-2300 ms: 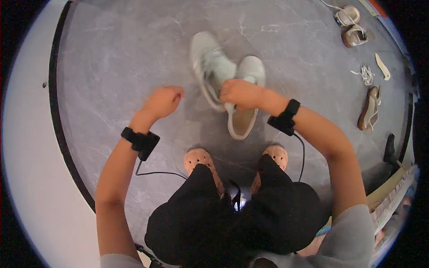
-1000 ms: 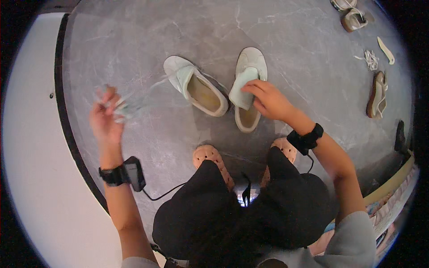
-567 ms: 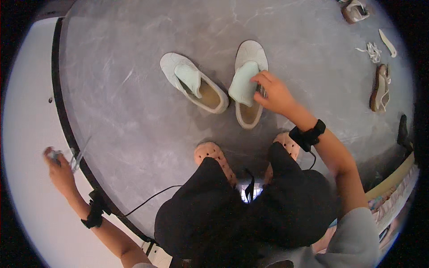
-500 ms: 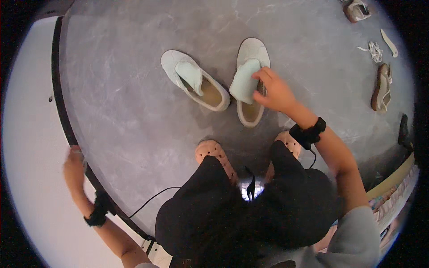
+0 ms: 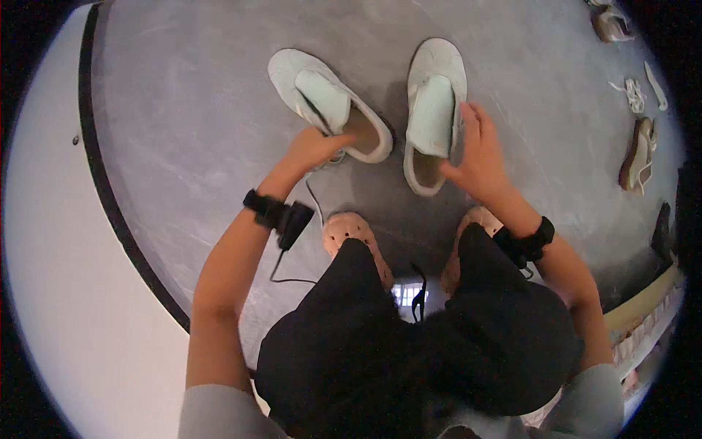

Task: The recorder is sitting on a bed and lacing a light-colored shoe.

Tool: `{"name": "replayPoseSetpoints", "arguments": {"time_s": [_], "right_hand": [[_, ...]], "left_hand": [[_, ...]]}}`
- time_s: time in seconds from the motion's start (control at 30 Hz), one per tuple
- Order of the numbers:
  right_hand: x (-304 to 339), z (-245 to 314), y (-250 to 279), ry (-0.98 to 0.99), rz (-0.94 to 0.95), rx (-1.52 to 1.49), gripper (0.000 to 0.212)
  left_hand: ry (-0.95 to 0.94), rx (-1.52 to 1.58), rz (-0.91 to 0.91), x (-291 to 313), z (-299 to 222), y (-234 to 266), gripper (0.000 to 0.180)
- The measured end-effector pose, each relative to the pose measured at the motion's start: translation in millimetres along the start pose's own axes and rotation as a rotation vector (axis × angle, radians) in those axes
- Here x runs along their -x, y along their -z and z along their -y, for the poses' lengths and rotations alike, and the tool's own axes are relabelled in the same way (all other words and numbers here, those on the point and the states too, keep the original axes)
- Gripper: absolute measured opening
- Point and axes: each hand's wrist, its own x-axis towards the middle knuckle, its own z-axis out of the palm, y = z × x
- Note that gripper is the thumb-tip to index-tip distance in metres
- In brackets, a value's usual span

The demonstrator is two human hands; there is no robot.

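Observation:
Two white lace-up shoes without laces in them stand on the grey floor before me, their toes pointing away and their pale tongues lifted. My left hand (image 5: 316, 150) is at the opening of the left shoe (image 5: 284, 69), thumb stretched over its side. Under that hand a white shoelace (image 5: 335, 157) shows in part, apparently held; the fingers are mostly hidden. Beside the right shoe (image 5: 439, 58), my right hand (image 5: 479, 157) has its fingers and thumb apart and holds nothing. Its fingertips are close to the shoe's right side.
On the far right lie a bundle of white laces (image 5: 635, 95), a pale shoehorn-like strip (image 5: 656, 86) and a brown-soled shoe (image 5: 638, 157), with another shoe (image 5: 613, 24) above. A white panel with a black edge (image 5: 110, 197) runs along the left. My pink clogs (image 5: 347, 228) stand below the shoes.
My left hand has come from the far left panel to the left shoe. My right hand has let go of the right shoe's tongue and moved to its right side. The view has shifted slightly.

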Motion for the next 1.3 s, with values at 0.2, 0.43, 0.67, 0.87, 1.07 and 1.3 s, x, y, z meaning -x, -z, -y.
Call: {"name": "replayPoseSetpoints", "arguments": {"time_s": [0.2,0.43,0.67,0.87,1.07,1.3], "right_hand": [[18.7,21.0,-32.5,-0.425,0.272,-0.270,0.068],[23.4,-30.3,-47.0,-0.588,0.297,-0.255,0.052],[39.5,-8.1,17.9,-0.521,0.451,-0.026,0.028],[24.3,21.8,90.1,-0.415,0.643,0.098,0.033],[46.7,98.6,131.1,-0.814,0.580,-0.325,0.031],[92.9,134.9,104.0,-0.632,0.597,-0.130,0.034]], "left_hand": [[0.172,-0.063,-0.185,30.6,26.5,-7.2,0.053],[0.235,-0.113,-0.338,16.7,17.6,-27.3,0.042],[0.440,0.141,0.081,114.5,4.4,54.9,0.037],[0.516,0.166,0.122,182.7,-48.5,107.4,0.035],[0.353,-0.080,-0.048,259.1,-38.9,101.3,0.046],[0.013,-0.517,-0.182,285.9,69.3,60.8,0.029]]}}
